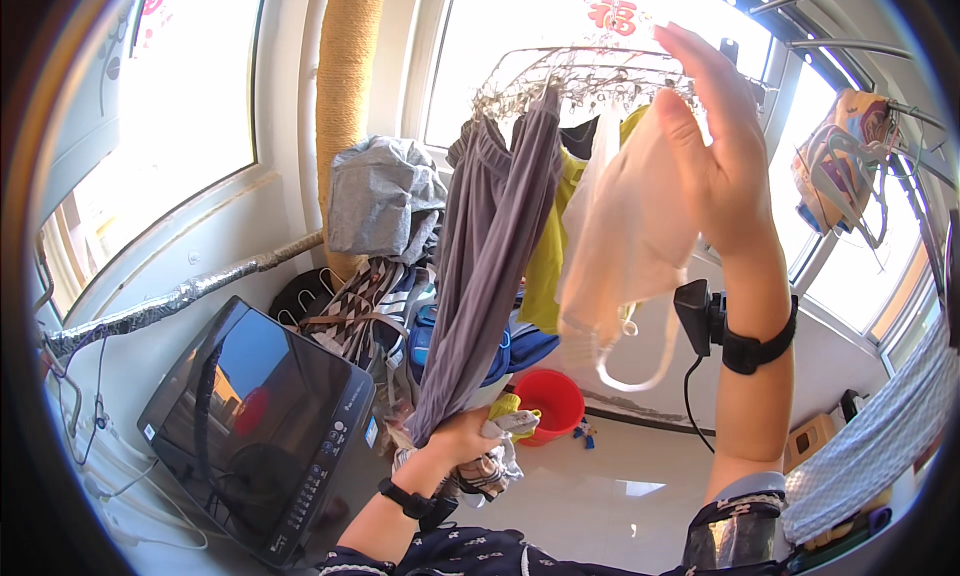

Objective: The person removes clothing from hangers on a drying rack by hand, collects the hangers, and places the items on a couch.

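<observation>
Gathered garments fill my left hand: a small white and grey cloth, a yellow-green piece and a striped fabric. My right hand is raised, blurred, beside a pale peach garment with a looped strap. Its thumb and fingers are spread; the thumb lies close to the cloth, and I cannot tell whether it touches. Behind is a metal clip drying rack. Long grey-purple trousers hang from it, their lower end by my left hand, along with a yellow-green garment.
A black top-load washing machine stands at left, below a foil-wrapped pipe. A red bucket is on the tiled floor. Hangers hang at upper right, above a patterned cloth. Bags are piled behind the trousers.
</observation>
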A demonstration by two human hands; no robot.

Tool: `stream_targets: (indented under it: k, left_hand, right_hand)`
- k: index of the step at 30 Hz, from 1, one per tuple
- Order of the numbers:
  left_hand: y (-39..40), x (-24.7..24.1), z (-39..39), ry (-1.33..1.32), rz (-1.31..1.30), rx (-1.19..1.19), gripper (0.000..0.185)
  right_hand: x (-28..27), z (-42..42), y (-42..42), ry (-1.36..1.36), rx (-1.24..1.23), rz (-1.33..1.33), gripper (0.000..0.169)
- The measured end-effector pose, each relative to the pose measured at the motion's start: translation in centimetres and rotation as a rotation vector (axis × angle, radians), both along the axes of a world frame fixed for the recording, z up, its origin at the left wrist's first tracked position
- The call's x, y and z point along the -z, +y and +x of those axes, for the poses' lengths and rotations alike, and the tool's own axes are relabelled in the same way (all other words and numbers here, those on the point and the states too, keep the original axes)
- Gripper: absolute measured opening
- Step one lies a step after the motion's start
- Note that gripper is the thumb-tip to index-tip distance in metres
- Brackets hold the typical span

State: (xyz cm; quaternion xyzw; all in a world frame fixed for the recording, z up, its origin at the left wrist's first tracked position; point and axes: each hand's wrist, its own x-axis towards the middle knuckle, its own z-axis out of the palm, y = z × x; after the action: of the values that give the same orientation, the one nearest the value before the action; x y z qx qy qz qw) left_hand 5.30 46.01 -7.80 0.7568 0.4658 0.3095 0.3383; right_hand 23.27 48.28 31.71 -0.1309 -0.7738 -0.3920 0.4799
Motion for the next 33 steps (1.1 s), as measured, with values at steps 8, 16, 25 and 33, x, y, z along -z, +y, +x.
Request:
stream_targets:
  k: [8, 16, 25, 33]
  left_hand:
    - [-2.9, -5.0, 0.7, 0.021, 0.187, 0.044, 0.047]
    - [-3.1, -15.3, -2.4, -0.593, 0.265, 0.082, 0.048]
    - [3.7, -25.7, -1.1, -0.322, 0.734, -0.258, 0.088]
    - [7.7, -25.4, 1.8, 0.151, 0.359, -0.202, 0.075]
  right_hand:
    - [0.1, -0.7, 1.1, -0.085, 0.071, -0.199, 0.044]
    - [-0.8, -0.9, 2.0, -0.038, 0.059, -0.363, 0.051]
    - [-0.8, -2.5, 2.8, -0.057, 0.293, -0.511, 0.055]
    - [0.8, -0.9, 3.5, -0.074, 0.287, -0.741, 0.06]
